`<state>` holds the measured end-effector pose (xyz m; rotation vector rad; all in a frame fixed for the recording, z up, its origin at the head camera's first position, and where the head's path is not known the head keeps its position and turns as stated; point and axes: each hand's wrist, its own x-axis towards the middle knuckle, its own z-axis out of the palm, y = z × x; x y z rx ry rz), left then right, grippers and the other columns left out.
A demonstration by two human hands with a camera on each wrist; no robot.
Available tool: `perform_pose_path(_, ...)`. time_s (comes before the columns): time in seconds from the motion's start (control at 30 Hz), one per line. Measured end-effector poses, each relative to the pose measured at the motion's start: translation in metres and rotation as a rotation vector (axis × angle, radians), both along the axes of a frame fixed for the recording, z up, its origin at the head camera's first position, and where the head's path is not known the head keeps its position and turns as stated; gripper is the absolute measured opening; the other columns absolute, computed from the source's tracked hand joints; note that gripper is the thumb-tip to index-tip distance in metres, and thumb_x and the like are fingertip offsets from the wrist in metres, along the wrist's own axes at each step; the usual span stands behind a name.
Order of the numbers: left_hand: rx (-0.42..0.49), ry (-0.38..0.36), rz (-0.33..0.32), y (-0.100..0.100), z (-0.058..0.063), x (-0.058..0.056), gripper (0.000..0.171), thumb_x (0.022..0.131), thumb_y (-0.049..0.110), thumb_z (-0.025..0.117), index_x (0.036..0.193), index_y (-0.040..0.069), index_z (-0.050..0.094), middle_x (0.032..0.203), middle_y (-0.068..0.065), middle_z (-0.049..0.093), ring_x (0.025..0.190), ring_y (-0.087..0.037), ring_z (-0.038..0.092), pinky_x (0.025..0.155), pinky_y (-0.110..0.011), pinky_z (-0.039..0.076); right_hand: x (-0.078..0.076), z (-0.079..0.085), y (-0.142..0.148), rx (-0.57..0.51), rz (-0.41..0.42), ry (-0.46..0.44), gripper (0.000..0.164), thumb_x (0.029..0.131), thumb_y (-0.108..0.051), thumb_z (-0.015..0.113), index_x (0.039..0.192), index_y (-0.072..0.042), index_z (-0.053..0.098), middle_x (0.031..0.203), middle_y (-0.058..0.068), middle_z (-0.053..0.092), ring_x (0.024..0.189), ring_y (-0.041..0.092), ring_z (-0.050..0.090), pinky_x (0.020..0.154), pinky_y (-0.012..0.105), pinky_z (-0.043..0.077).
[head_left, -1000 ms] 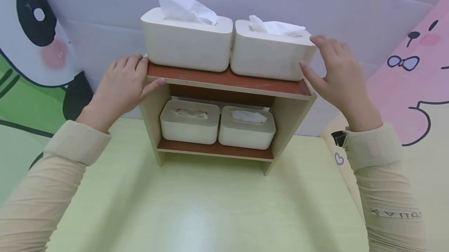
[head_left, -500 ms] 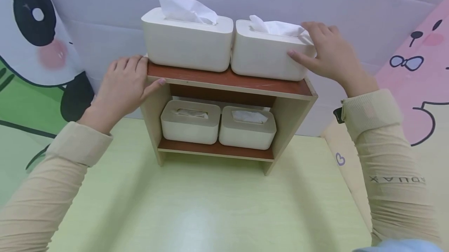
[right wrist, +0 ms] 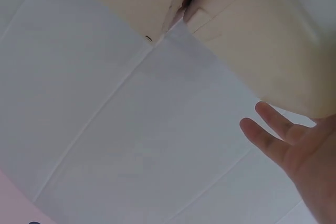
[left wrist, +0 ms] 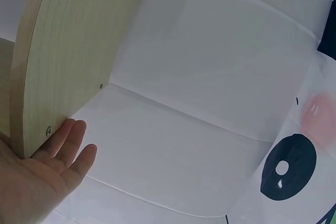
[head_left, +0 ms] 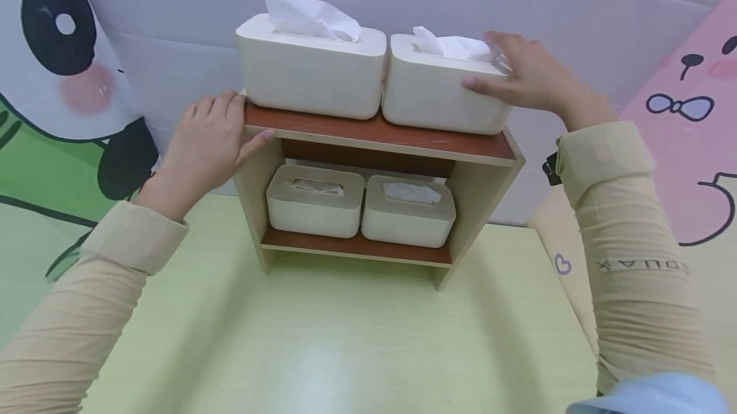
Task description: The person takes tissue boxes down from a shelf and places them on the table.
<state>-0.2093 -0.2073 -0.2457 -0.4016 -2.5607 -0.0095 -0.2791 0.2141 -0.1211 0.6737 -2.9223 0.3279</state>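
Note:
In the head view, a small wooden shelf [head_left: 397,143] with red-brown boards stands against the wall. My left hand [head_left: 210,142] holds its upper left corner, thumb at the front edge. The left wrist view shows the side panel [left wrist: 79,61] between thumb and fingers of that hand. Two white tissue boxes stand on top, a left box [head_left: 311,78] and a right box [head_left: 443,97], each with a tissue sticking out. My right hand [head_left: 526,81] grips the right box's right end, thumb on its front; some fingertips are hidden behind it. In the right wrist view two fingers extend past the box [right wrist: 273,61].
Inside the shelf sit two more white tissue boxes, a left one [head_left: 313,209] and a right one [head_left: 409,215]. The shelf stands on a pale yellow-green table [head_left: 345,337]. Behind it is a pale wall [head_left: 576,17] with cartoon figures at both sides.
My right hand has moved left from beside the upper right tissue box onto its right end and now grips it. My left hand stays on the shelf corner. The boxes keep their places.

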Motion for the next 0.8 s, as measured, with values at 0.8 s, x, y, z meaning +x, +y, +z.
perform_pose_path(0.8, 0.042, 0.024, -0.042, 0.000, -0.002, -0.002, 0.071, 0.093, 0.045, 0.045, 0.131, -0.013, 0.034, 0.125, -0.032, 0.046, 0.112, -0.046, 0.044, 0.096, -0.058, 0.035, -0.020, 0.018, -0.018, 0.074, 0.032, -0.278, 0.095, 0.079, -0.054, 0.061, 0.147, -0.028, 0.002, 0.147, 0.010, 0.023, 0.126, 0.030, 0.028, 0.104, 0.054, 0.024)
